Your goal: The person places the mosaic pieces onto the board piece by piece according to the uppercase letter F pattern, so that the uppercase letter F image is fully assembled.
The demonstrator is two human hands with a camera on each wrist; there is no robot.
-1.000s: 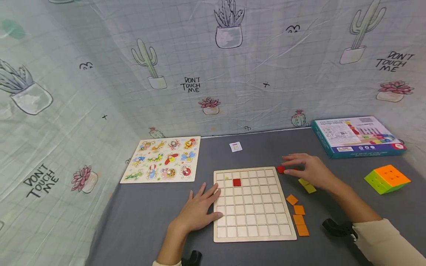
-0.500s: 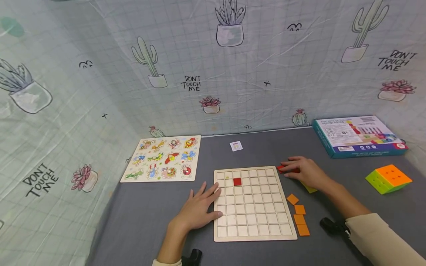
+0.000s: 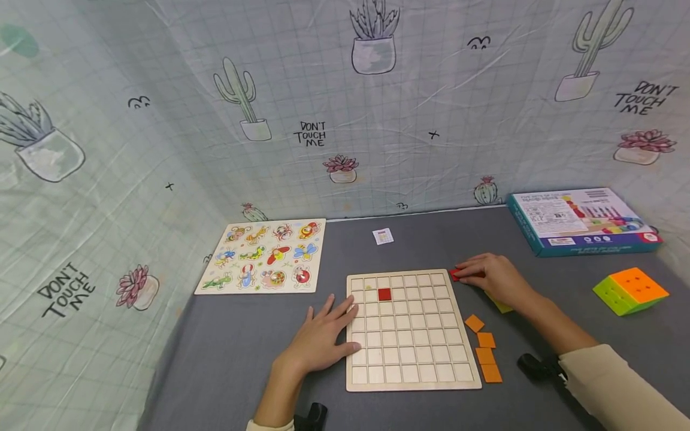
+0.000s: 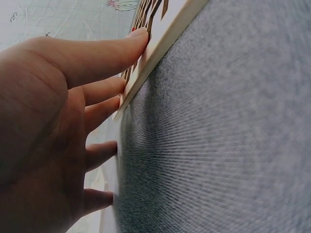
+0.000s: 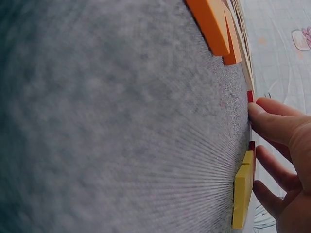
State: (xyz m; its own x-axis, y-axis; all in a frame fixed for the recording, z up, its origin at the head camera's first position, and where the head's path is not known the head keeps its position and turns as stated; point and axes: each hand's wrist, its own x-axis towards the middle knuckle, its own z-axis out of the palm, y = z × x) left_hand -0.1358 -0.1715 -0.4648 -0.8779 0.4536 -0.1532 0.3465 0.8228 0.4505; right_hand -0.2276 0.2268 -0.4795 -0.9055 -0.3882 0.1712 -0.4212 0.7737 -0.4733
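Note:
The left hand [image 3: 318,344] rests with spread fingers on the left edge of the wooden grid board [image 3: 413,387]; in the left wrist view the thumb of that hand [image 4: 43,111] lies on the board's rim [image 4: 160,48]. One red tile [image 3: 384,294] sits in an upper cell. Beyond the board's top right corner, the right hand [image 3: 498,280] pinches another red tile [image 3: 455,275] between thumb and forefinger. From the right wrist, the hand [image 5: 291,141] holds that red tile [image 5: 250,96] low at the cloth, with a further red tile [image 5: 252,145] beside yellow tiles [image 5: 240,194] under the other fingers.
Several orange tiles [image 3: 484,355] lie along the board's right side. Farther right are a puzzle cube [image 3: 629,291] and a boxed set [image 3: 582,221]. An insect picture board [image 3: 264,258] lies at back left, and a small white card [image 3: 383,236] behind the grid.
The right hand has lowered onto the red tile and closed thumb and forefinger on it, covering more of the yellow tiles. The left hand has stayed in place.

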